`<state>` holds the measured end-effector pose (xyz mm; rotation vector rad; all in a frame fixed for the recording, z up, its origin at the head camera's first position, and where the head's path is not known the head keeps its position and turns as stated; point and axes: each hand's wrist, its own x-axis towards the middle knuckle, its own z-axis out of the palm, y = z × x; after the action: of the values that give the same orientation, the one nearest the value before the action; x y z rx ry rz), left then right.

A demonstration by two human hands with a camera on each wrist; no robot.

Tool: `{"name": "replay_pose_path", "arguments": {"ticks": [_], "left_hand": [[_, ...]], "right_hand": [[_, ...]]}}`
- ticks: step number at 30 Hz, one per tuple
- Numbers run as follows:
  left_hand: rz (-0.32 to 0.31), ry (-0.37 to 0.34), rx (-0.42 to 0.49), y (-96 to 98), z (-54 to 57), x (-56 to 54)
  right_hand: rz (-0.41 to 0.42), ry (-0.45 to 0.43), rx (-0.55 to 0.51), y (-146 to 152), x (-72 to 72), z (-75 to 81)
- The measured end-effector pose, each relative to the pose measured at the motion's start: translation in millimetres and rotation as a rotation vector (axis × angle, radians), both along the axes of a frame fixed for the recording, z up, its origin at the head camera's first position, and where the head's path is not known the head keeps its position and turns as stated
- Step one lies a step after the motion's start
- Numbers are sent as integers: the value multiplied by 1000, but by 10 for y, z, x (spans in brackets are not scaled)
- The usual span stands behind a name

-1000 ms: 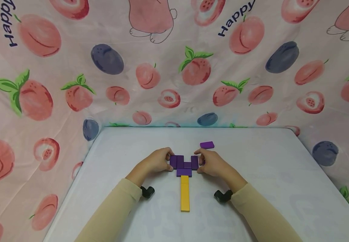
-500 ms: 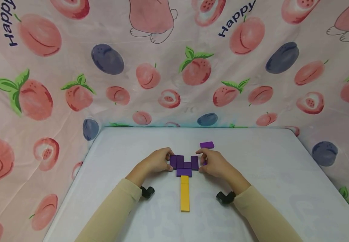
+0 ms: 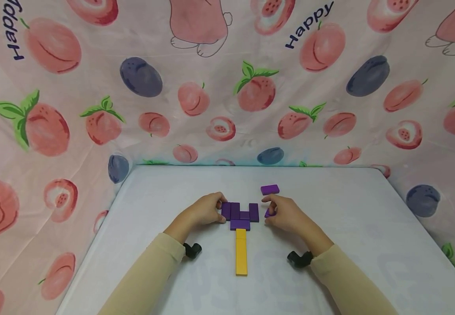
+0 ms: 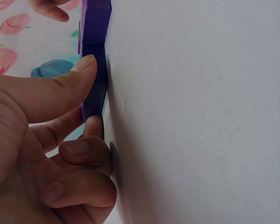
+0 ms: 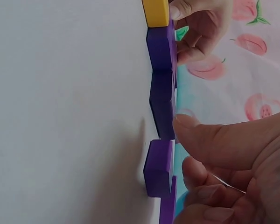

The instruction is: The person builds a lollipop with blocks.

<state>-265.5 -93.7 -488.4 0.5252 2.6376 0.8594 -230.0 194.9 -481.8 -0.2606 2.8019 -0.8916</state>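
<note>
My left hand (image 3: 205, 208) pinches the leftmost purple block (image 3: 226, 211) between thumb and index finger; the left wrist view shows the thumb (image 4: 79, 84) on its side. That block touches a joined group of purple blocks (image 3: 240, 224), with a yellow strip (image 3: 241, 253) running down from it. An upright purple block (image 3: 254, 212) forms the group's right side. Just right of it hovers my right hand (image 3: 286, 214), thumb and fingers loosely bent and apart. A loose purple block (image 5: 158, 169) lies beside these fingers, partly hidden by them in the head view.
Another loose purple block (image 3: 269, 189) lies beyond my right hand. Everything sits on a white table (image 3: 172, 183), whose far edge meets a fruit-print cloth (image 3: 227, 87). Dark wrist cameras (image 3: 300, 259) stick out from both sleeves.
My right hand has drawn back to the right, away from the upright block on the group's right side. More of the loose block beneath it shows. My left hand has stayed put.
</note>
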Motion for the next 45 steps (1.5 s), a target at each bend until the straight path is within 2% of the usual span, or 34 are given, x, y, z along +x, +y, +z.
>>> {"name": "replay_pose_path", "arguments": {"ticks": [13,38,45], "left_hand": [[0,-3,-1,0,-11,-6],[-3,-10,-4,-6,-13,0],[-3,-9,-3,-7,-47,-18]], "right_hand": [[-41,-4,5,96,16,-53],[-58,10,4,195,6,-143],[-53,15,-5,202,-8,-153]]}}
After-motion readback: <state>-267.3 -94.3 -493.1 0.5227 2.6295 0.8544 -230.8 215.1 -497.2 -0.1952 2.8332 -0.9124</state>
